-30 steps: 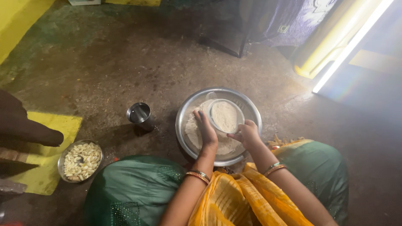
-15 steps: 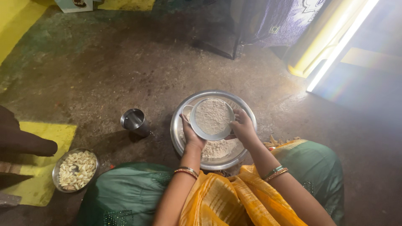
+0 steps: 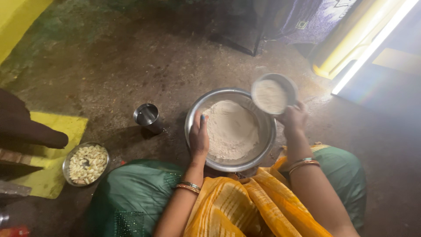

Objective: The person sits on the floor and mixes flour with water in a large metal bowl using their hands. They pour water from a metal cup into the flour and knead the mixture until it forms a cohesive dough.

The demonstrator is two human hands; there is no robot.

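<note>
Wide steel basin (image 3: pixel 195 115) on bare floor before knees, holds pale flour mound (image 3: pixel 231 130), heaped left of centre. Small steel bowl (image 3: pixel 271 95), flour-filled, tilted over basin's far right rim. Right hand (image 3: pixel 294 119) grips small bowl from below, fingers closed on its edge. Left hand (image 3: pixel 198 137) lies flat on basin's left rim, fingers together, gripping nothing. Steel tumbler (image 3: pixel 147 116) left of basin; dish of pale pieces (image 3: pixel 86 163) nearer left. Right fingertips hidden behind bowl; basin's near edge covered by yellow cloth (image 3: pixel 245 206).

Steel cup (image 3: pixel 147 117) stands left of the flour basin (image 3: pixel 196 110); bare floor (image 3: pixel 131 66) beyond.
</note>
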